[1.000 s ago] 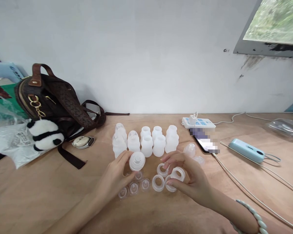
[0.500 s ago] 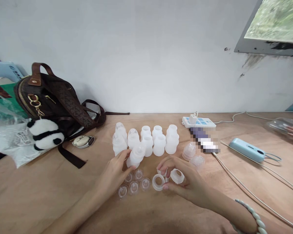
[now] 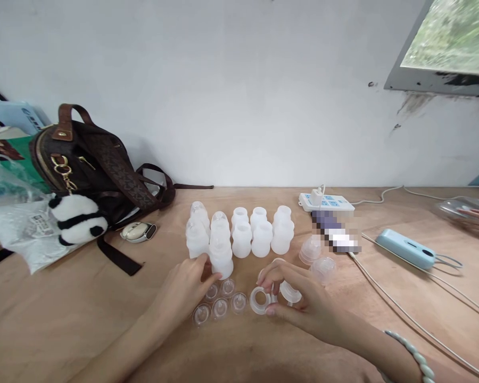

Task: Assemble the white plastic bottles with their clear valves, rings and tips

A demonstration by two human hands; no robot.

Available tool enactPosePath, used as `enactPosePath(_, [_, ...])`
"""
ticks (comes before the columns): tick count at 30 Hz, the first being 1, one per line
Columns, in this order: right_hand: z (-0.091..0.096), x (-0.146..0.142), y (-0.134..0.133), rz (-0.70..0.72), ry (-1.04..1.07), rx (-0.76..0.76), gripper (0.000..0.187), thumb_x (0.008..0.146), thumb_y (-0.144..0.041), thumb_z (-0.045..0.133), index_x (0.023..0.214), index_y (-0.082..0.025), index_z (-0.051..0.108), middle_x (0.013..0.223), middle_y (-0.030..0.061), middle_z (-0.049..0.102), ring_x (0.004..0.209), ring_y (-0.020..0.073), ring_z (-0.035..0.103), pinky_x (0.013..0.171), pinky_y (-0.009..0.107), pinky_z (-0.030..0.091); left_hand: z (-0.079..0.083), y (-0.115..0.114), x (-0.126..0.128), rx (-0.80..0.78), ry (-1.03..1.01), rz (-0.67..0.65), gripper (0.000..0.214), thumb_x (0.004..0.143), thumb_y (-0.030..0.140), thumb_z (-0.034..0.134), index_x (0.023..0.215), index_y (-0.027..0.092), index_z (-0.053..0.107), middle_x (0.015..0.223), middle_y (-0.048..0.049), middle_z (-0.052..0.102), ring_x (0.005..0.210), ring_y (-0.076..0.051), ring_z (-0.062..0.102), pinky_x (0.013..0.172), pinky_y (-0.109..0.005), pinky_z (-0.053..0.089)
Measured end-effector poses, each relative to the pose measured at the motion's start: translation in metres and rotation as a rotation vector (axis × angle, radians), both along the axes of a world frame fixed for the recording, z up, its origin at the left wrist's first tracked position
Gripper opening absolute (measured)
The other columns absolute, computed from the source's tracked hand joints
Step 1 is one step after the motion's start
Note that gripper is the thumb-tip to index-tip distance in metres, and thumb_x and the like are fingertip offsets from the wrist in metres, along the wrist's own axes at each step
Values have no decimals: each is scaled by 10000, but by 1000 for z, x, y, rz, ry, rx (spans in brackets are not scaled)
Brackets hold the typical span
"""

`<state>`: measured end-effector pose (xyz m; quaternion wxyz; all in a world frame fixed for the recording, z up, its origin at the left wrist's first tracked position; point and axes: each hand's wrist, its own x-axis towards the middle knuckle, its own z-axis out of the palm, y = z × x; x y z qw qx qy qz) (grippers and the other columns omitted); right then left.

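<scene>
My left hand (image 3: 183, 290) grips the base of a small white plastic bottle (image 3: 221, 257) that stands upright on the wooden table (image 3: 64, 319), in front of several more white bottles (image 3: 259, 231). My right hand (image 3: 303, 303) is closed on a white screw ring (image 3: 289, 291), held just above the table. Another white ring (image 3: 259, 299) lies beside its fingers. Several clear nipples (image 3: 219, 306) lie between my hands. Two clear domed caps (image 3: 317, 260) sit to the right of the bottles.
A brown bag (image 3: 91, 165) with a panda toy (image 3: 77, 219) and a plastic packet (image 3: 19, 229) fill the left. A power strip (image 3: 327, 202), a phone, a blue device (image 3: 407, 248) and cables (image 3: 423, 319) lie on the right. Another person's hand (image 3: 477, 221) shows at the right edge.
My left hand has tipped the bottle upright and set it down in front of the row. My right hand has lowered with the ring towards the table.
</scene>
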<state>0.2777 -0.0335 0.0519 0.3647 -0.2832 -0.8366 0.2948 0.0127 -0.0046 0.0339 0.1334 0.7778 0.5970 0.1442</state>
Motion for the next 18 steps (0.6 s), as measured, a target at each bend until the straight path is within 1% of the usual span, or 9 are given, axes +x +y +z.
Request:
enactPosePath(2, [1, 0, 0, 1, 9, 3, 124, 942, -281, 652, 1000, -235, 552, 949, 33, 663, 818, 156, 616, 680, 272, 524, 6, -1, 0, -9, 52, 29, 207, 922, 333, 550, 764, 211, 607, 806, -92, 767, 748, -295, 723, 604, -317, 423])
enactPosePath(5, [2, -1, 0, 10, 9, -10, 90, 947, -268, 639, 955, -227, 559, 949, 37, 671, 784, 146, 608, 675, 272, 522, 19, -5, 0, 12, 163, 56, 261, 914, 338, 538, 698, 214, 618, 714, -74, 741, 670, -292, 698, 547, -297, 334])
enactPosePath(8, [1, -1, 1, -14, 8, -18, 59, 952, -239, 614, 920, -220, 569, 922, 34, 680, 766, 146, 605, 687, 285, 519, 28, -9, 1, 98, 262, 41, 289, 911, 289, 487, 652, 220, 595, 629, -37, 699, 592, -243, 657, 532, -282, 284])
enactPosePath(9, [0, 0, 1, -24, 13, -14, 56, 953, -230, 605, 911, -220, 569, 905, 31, 679, 765, 149, 608, 689, 289, 517, 29, -10, 1, 136, 261, 7, 291, 906, 270, 469, 644, 221, 584, 602, -26, 680, 572, -227, 639, 533, -280, 287])
enactPosePath(11, [-2, 0, 2, -39, 25, -1, 59, 955, -219, 593, 900, -219, 570, 867, 25, 672, 759, 155, 616, 691, 297, 512, 28, -11, 3, 200, 212, -115, 285, 891, 230, 441, 639, 219, 574, 553, -9, 639, 546, -209, 606, 540, -280, 308])
enactPosePath(14, [-3, 2, 3, -52, 34, 24, 71, 959, -223, 583, 888, -223, 576, 832, 20, 666, 778, 168, 629, 704, 306, 506, 23, -11, 6, 229, 133, -329, 293, 901, 189, 400, 738, 219, 642, 574, 5, 652, 537, -194, 588, 559, -284, 351])
enactPosePath(16, [-4, 3, 4, -58, 41, 29, 79, 963, -232, 581, 884, -226, 579, 825, 17, 669, 783, 170, 633, 712, 307, 506, 19, -11, 8, 228, 120, -393, 311, 928, 191, 392, 882, 225, 698, 667, -2, 709, 577, -200, 618, 585, -294, 385])
enactPosePath(18, [-4, 4, 4, -61, 44, 29, 80, 965, -236, 580, 886, -226, 581, 831, 18, 676, 782, 168, 633, 712, 304, 505, 17, -11, 9, 237, 137, -401, 320, 954, 206, 394, 993, 224, 711, 774, -23, 746, 660, -221, 661, 623, -311, 423])
